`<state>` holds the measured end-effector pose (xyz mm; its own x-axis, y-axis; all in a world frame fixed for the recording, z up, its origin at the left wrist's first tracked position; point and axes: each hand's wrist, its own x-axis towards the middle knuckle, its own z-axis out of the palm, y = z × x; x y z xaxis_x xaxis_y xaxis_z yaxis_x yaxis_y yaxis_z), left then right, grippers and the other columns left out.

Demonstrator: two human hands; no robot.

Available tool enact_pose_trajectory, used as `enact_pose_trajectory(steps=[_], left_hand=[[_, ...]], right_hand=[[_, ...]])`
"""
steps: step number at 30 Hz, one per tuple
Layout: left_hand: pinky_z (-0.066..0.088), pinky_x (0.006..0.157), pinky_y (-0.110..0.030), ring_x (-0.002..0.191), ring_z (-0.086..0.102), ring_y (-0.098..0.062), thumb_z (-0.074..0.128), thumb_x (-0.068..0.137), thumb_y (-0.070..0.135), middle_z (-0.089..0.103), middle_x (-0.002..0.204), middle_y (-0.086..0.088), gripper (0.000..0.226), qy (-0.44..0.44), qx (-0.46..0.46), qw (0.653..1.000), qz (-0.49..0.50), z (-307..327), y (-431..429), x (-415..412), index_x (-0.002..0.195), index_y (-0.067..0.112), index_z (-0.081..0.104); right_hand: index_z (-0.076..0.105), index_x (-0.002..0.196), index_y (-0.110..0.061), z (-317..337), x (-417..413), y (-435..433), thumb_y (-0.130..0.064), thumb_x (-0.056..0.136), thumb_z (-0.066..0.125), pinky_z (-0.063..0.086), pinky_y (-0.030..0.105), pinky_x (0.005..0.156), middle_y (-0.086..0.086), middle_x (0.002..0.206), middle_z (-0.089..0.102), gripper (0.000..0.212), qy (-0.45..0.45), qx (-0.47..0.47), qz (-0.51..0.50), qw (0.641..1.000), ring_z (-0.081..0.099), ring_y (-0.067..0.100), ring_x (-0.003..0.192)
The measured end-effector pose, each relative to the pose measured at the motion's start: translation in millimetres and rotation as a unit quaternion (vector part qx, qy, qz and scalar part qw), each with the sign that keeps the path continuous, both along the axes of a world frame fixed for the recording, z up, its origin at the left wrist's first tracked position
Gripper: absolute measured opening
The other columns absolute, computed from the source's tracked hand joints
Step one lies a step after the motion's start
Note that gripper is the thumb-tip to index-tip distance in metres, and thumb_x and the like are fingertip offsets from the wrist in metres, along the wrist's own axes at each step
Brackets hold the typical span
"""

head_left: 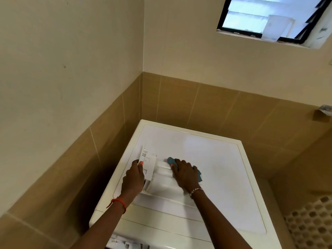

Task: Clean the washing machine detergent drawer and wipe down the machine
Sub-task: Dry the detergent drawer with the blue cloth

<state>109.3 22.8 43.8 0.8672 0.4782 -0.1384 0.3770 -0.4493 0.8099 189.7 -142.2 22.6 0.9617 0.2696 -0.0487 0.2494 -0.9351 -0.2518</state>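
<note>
The detergent drawer (158, 177) lies out of its slot on the flat top of the washing machine (224, 159), towards the left front of the lid, with its long side running away from the person. It sits between the two hands and both touch it.

The left hand (133, 178) grips the drawer's left edge. Its fingers are curled down over that side and held close together, and one orange-nailed fingertip (141, 163) rests on the drawer's upper face beside the small compartments at the far end.

The right hand (185, 174) lies on the drawer's right part, over the wide ribbed compartment. Its fingers are bent and bunched together around a blue cloth (171, 160), which it presses down onto the white plastic. The cloth pokes out beyond the fingertips at the far end and again at the right of the hand, where it touches the machine's lid. How much of the cloth is folded under the palm cannot be told.

An orange string bracelet (118, 202) circles the left wrist and a beaded bracelet (195, 191) the right. At the bottom edge, on the machine's front, some white plastic parts (125, 244) show, too cut off to make out. The machine stands in a corner of tan wall tiles (215, 105) below cream paint, with a black-framed window (269, 18) high on the right.
</note>
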Motion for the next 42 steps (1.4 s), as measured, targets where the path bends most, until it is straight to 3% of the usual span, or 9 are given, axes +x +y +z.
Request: enact_pose_trajectory(steps=[3,9,19,22,26,31,35,39,42], left_hand=[[0.049,0.082,-0.033,0.106,0.06,-0.03,0.027,0.1,0.03,0.061,0.115,-0.016,0.04,-0.002,0.014,1.0,0.002,-0.2,-0.9,0.8,0.13,0.008,0.043],[0.047,0.079,-0.031,0.106,0.06,-0.03,0.028,0.1,0.028,0.061,0.115,-0.016,0.039,-0.016,0.027,0.999,0.0,1.8,-4.9,0.2,0.126,0.006,0.046],[0.044,0.078,-0.03,0.103,0.06,-0.028,0.027,0.101,0.027,0.062,0.112,-0.016,0.039,-0.024,0.042,0.999,-0.005,4.3,-7.0,-2.0,0.126,0.005,0.047],[0.046,0.078,-0.031,0.101,0.061,-0.028,0.027,0.101,0.027,0.063,0.11,-0.016,0.038,-0.029,0.035,0.999,-0.005,6.1,-6.8,-2.6,0.122,0.005,0.049],[0.047,0.084,-0.031,0.108,0.059,-0.028,0.026,0.101,0.026,0.061,0.12,-0.015,0.039,-0.034,0.027,0.999,-0.011,8.0,-7.0,-3.3,0.125,0.005,0.049],[0.047,0.082,-0.03,0.109,0.059,-0.029,0.026,0.101,0.026,0.06,0.123,-0.015,0.04,-0.04,0.03,0.999,-0.019,7.9,-6.0,-3.8,0.125,0.004,0.049],[0.043,0.079,-0.028,0.11,0.058,-0.031,0.026,0.101,0.025,0.059,0.123,-0.016,0.04,-0.038,0.026,0.999,-0.015,8.5,-6.4,-4.3,0.125,0.003,0.05],[0.046,0.086,-0.032,0.113,0.056,-0.031,0.026,0.101,0.024,0.057,0.128,-0.016,0.04,-0.034,0.028,0.999,-0.017,10.3,-6.5,-5.3,0.127,0.003,0.048],[0.045,0.09,-0.035,0.115,0.055,-0.032,0.026,0.102,0.024,0.057,0.128,-0.016,0.04,-0.03,0.026,0.999,-0.019,10.3,-5.6,-5.7,0.129,0.003,0.047]], right_hand=[[0.051,0.12,-0.019,-1.0,1.6,-18.4,-0.042,0.098,0.029,0.037,0.038,0.089,0.005,0.115,0.058,0.039,0.001,-0.003,-0.055,0.998,0.052,0.028,0.109],[0.06,0.094,-0.007,-10.3,2.9,-37.7,-0.039,0.094,0.043,0.045,0.035,0.074,0.016,0.097,0.063,0.036,0.065,0.211,-0.214,0.952,0.059,0.034,0.095],[0.056,0.111,0.002,-13.1,-28.9,-49.3,-0.019,0.098,0.039,0.034,0.03,0.076,0.02,0.108,0.061,0.03,0.022,0.327,-0.337,0.883,0.055,0.036,0.102],[0.059,0.107,0.003,-15.1,-38.4,-51.9,-0.013,0.097,0.04,0.035,0.03,0.073,0.018,0.099,0.062,0.027,0.013,0.385,-0.371,0.845,0.056,0.033,0.094],[0.057,0.113,0.008,-9.3,-47.0,-62.7,-0.011,0.096,0.044,0.043,0.038,0.082,0.024,0.112,0.061,0.029,-0.016,0.44,-0.448,0.778,0.056,0.04,0.104],[0.053,0.125,-0.006,11.2,-76.7,-38.6,-0.023,0.098,0.043,0.043,0.036,0.094,0.01,0.112,0.06,0.034,-0.186,0.421,-0.253,0.851,0.055,0.027,0.105],[0.052,0.128,-0.017,-6.0,-90.9,3.6,-0.041,0.092,0.031,0.029,0.061,0.103,0.012,0.131,0.056,0.049,-0.179,0.15,-0.095,0.968,0.048,0.039,0.125],[0.044,0.127,-0.029,-20.7,-88.0,4.0,-0.045,0.098,0.008,0.038,0.059,0.096,0.004,0.125,0.06,0.049,-0.116,0.035,-0.043,0.992,0.05,0.031,0.113],[0.046,0.128,-0.03,-20.7,-88.1,-11.3,-0.047,0.098,0.009,0.044,0.061,0.09,0.002,0.127,0.057,0.051,-0.11,-0.016,-0.025,0.994,0.051,0.03,0.11]])
